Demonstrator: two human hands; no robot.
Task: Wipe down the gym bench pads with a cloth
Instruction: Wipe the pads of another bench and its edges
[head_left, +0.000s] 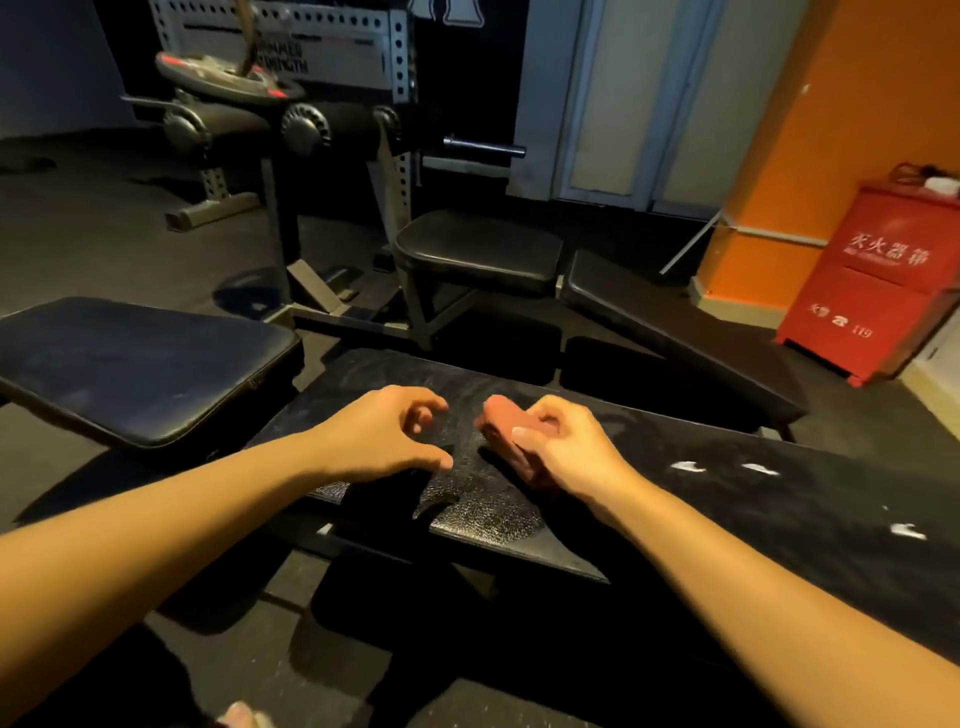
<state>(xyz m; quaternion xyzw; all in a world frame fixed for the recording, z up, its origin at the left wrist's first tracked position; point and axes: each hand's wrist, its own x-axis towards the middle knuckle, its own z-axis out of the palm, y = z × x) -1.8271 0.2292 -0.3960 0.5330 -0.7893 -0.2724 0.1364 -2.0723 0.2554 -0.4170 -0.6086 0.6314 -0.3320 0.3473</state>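
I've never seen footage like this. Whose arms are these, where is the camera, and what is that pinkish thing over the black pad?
There is no machine here: a person wears one wide-angle camera on the head, looking down at their own bare arms. The right hand grips a small bunched pinkish-red cloth just above a long black bench pad, which looks dusty and carries a few white scraps. The left hand is empty, its fingers loosely curled, reaching toward the cloth. Other black pads stand around it, with a red cabinet against the orange wall.
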